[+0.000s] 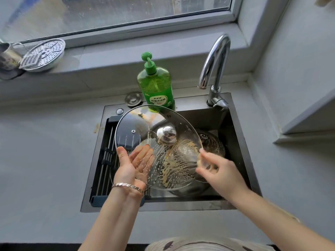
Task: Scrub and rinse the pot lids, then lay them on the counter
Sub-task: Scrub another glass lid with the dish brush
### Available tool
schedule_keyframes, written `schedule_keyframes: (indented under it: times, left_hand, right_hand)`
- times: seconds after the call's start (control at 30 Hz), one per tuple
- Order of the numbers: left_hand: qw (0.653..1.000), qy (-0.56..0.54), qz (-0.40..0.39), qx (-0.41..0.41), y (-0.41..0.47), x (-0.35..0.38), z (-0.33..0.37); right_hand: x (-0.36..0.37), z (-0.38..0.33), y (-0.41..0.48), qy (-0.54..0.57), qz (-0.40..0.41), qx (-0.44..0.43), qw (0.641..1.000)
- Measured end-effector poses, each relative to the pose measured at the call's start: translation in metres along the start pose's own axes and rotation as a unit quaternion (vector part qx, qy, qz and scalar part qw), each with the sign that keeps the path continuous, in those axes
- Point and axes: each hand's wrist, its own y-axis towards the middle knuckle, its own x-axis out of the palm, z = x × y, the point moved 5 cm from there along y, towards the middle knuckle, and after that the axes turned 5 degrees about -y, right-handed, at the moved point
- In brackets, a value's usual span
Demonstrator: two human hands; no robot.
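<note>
Head view: left fingers (pixel 144 157) flat beneath glass lid (pixel 181 160), right fingers (pixel 208 155) pinching rim.

One camera, worn on the head, looks forward and steeply down, close above the sink (pixel 181 206); the window (pixel 126 11) crosses the frame's top.

Both forearms reach forward. The left hand (pixel 134 165) lies palm-up, fingers straight, under the left edge of the lid (pixel 137 124); the right hand (pixel 217 171) pinches its right rim, fingers curled.
</note>
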Motion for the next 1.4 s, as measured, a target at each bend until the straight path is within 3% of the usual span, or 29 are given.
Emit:
schedule_keyframes:
  times: [0.07, 0.13, 0.27, 0.37, 0.43, 0.5, 0.57, 0.63, 0.83, 0.97, 1.07, 1.17, 1.27, 1.4]
  left_hand:
    - [1.0, 0.002, 0.005, 0.002, -0.001, 0.0, 0.002]
    - [1.0, 0.003, 0.004, 0.002, -0.002, 0.001, 0.003]
    - [1.0, 0.021, -0.001, -0.004, 0.002, -0.001, 0.007]
    - [0.996, 0.073, -0.002, -0.056, 0.008, -0.003, 0.01]
    - [0.99, 0.111, -0.013, -0.083, 0.008, 0.001, 0.011]
    - [0.984, 0.151, -0.027, -0.093, 0.006, 0.008, 0.013]
    - [0.977, 0.184, -0.039, -0.096, 0.004, 0.015, 0.014]
    - [0.971, 0.207, -0.054, -0.105, 0.004, 0.021, 0.016]
    - [0.945, 0.273, -0.093, -0.157, 0.001, 0.035, 0.027]
    - [0.954, 0.221, -0.152, -0.132, -0.001, 0.047, 0.03]
    - [0.95, 0.253, -0.174, -0.063, -0.013, 0.047, 0.018]
    - [0.953, 0.246, -0.17, -0.041, -0.026, 0.041, -0.009]
    - [0.965, 0.207, -0.161, -0.026, -0.024, 0.04, -0.017]
    - [0.98, 0.137, -0.14, -0.037, -0.008, 0.036, -0.011]
  right_hand:
    - [0.013, -0.019, -0.016, 0.001, -0.036, -0.08, 0.996]
    - [0.013, -0.019, -0.018, -0.01, -0.047, -0.096, 0.994]
    - [-0.019, 0.015, 0.021, 0.01, -0.001, 0.049, 0.999]
    - [-0.044, 0.009, 0.042, -0.012, 0.058, 0.086, 0.995]
    - [-0.056, -0.01, 0.05, 0.041, 0.071, 0.088, 0.993]
    - [-0.051, -0.035, 0.054, 0.066, 0.009, 0.059, 0.996]
    - [-0.031, -0.051, 0.051, 0.02, -0.091, 0.027, 0.995]
    - [-0.012, -0.055, 0.049, -0.035, -0.135, 0.01, 0.99]
    - [-0.005, -0.052, 0.046, -0.019, -0.046, 0.012, 0.999]
    - [0.0, -0.034, 0.053, 0.08, 0.003, 0.125, 0.989]
    - [0.001, -0.021, 0.059, 0.201, 0.032, 0.241, 0.949]
    - [0.001, -0.019, 0.061, 0.264, 0.033, 0.301, 0.916]
    - [-0.001, -0.022, 0.064, 0.26, 0.024, 0.274, 0.925]
    - [-0.017, -0.026, 0.059, 0.135, 0.003, 0.119, 0.984]
